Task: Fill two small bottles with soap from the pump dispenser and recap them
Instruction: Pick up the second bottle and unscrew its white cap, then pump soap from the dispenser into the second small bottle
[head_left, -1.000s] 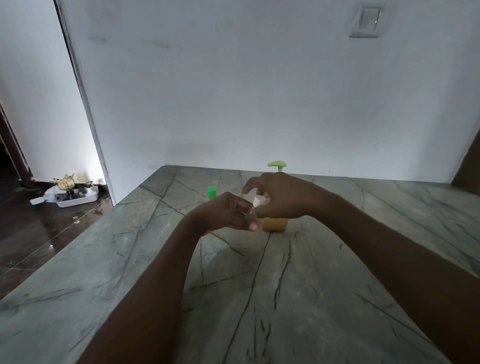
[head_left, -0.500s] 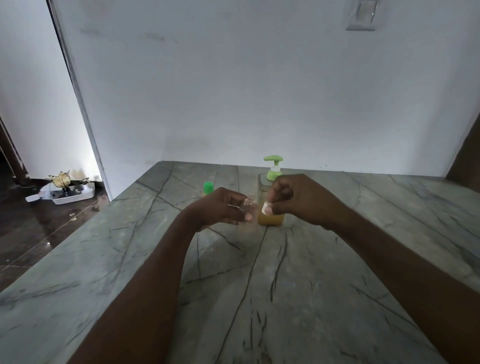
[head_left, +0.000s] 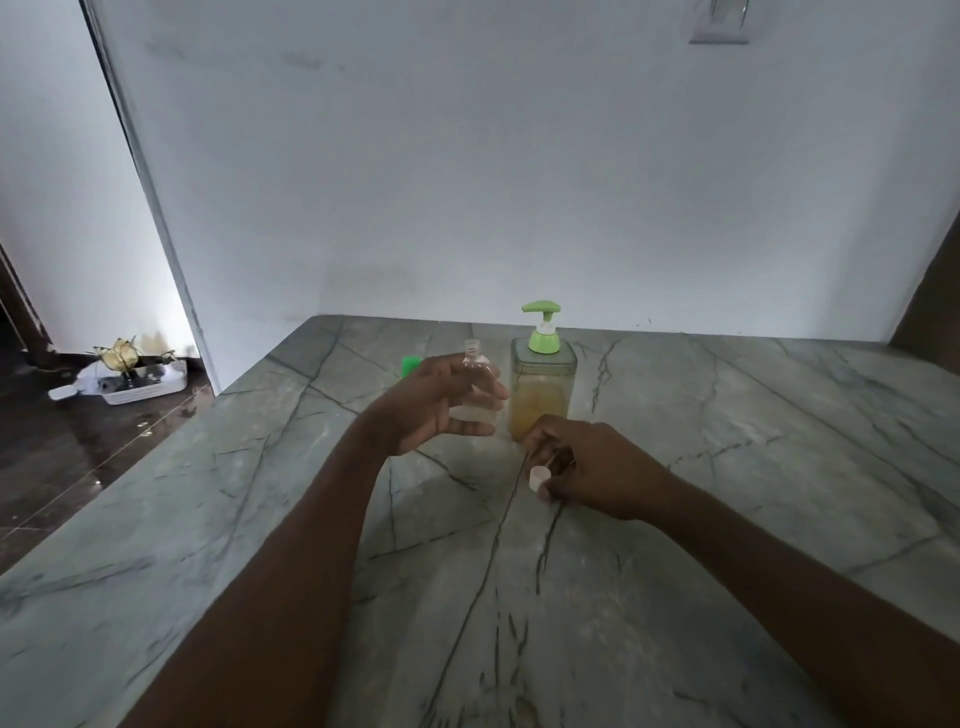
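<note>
Since the earlier frames the two hands have come apart: the right hand (head_left: 592, 467) has dropped away from the bottle's neck toward the bench (head_left: 727, 545), carrying the pale cap (head_left: 538, 477) with it, while the left hand (head_left: 436, 405) has lifted the small clear bottle (head_left: 475, 382) up beside the pump dispenser (head_left: 543, 384).

No brand, label or writing can be read on any of the things here; the bottle and the dispenser both look plain.

The left hand is raised above the bench with the palm turned to the right, its fingers (head_left: 483, 395) curled loosely round the bottle's body, which stands upright with its open neck showing above the hand. The right hand is low, just in front of the dispenser, knuckles up, its fingertips pinched on the small cap; whether the hand touches the bench I cannot tell.

The dispenser stands on the bench near the wall, clear-sided, about half full of amber soap, with a green pump head. A green cap (head_left: 410, 365) shows just behind the left hand; what it sits on is hidden. Both forearms reach in from the bottom edge.
</note>
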